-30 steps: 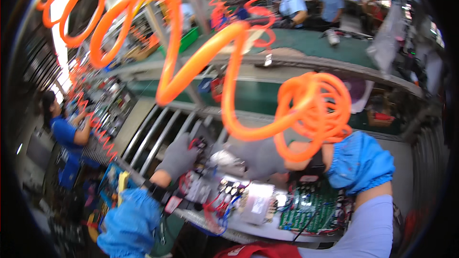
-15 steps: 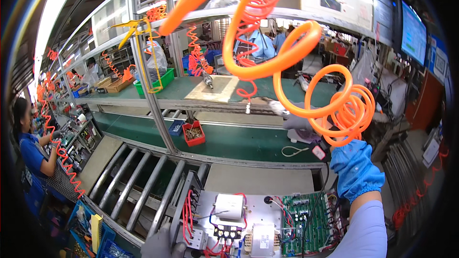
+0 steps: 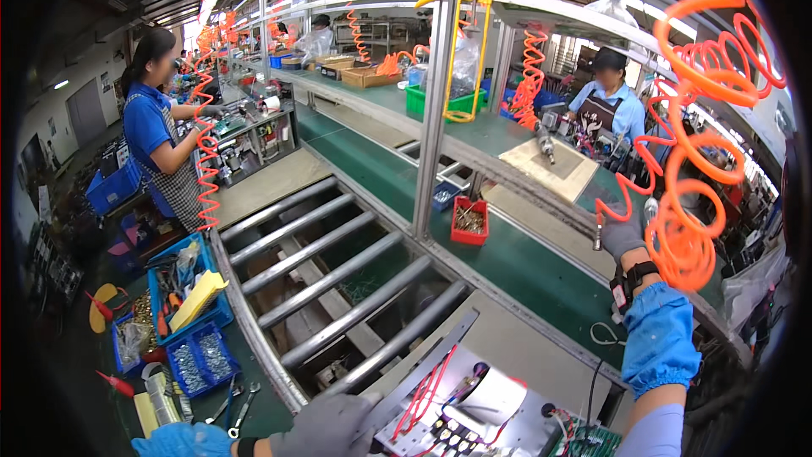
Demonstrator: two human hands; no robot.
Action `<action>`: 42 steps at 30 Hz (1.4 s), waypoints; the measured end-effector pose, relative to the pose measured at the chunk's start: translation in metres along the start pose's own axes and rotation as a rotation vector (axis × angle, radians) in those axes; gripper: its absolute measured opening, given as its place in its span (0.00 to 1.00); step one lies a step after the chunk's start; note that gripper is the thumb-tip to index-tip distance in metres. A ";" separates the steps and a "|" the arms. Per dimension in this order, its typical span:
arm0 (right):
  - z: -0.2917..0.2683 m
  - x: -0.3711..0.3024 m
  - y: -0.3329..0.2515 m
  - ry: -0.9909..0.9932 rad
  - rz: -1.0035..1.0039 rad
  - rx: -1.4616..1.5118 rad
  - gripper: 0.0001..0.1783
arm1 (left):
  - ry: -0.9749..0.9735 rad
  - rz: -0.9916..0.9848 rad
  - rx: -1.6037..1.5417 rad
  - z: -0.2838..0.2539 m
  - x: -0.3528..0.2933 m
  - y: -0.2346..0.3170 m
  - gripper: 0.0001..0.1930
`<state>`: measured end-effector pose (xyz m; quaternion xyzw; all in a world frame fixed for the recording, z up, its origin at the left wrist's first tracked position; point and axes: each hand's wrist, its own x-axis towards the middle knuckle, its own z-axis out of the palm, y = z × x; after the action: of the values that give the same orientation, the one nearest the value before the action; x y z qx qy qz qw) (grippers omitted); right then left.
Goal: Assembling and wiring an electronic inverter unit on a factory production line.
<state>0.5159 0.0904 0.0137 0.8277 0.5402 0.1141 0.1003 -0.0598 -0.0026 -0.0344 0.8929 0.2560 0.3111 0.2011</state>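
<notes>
My left hand (image 3: 326, 425), in a grey glove, is closed on the near left side of a metal chassis (image 3: 408, 406) at the bottom of the view. The chassis carries a white cylinder (image 3: 495, 396), red wires, a black terminal block (image 3: 457, 436) and a green circuit board (image 3: 584, 443). My right hand (image 3: 624, 237), also gloved, reaches forward to the edge of the raised shelf, beside a silver fitting (image 3: 650, 209) and an orange coiled air hose (image 3: 689, 237). Its fingers are hidden, so any grip there cannot be made out.
Metal rollers (image 3: 330, 279) lie left of the chassis. A red bin (image 3: 469, 222) of small parts sits on the green bench beyond. Blue trays (image 3: 203, 360) of screws and tools stand at left. A power tool (image 3: 545, 145) lies on the shelf. Co-workers (image 3: 152, 135) stand left and opposite.
The view has swung left, so the rollers and trays show more fully. My right arm is still stretched to the shelf edge. My left hand shows more fully at the chassis side.
</notes>
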 end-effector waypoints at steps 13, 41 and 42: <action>-0.166 -0.202 -0.001 -0.204 -0.488 -0.117 0.26 | 0.036 0.167 -0.289 0.009 0.022 -0.043 0.23; 0.233 -0.702 -0.074 -0.565 1.459 0.461 0.57 | 0.159 -0.135 -0.141 0.019 -0.002 0.005 0.23; 0.238 -0.695 -0.074 -0.617 1.400 0.379 0.56 | 0.198 -0.172 -0.118 0.019 -0.004 0.002 0.20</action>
<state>0.2508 -0.5282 -0.2911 0.9726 -0.1487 -0.1783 0.0075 -0.0489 -0.0104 -0.0490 0.8192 0.3315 0.3938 0.2529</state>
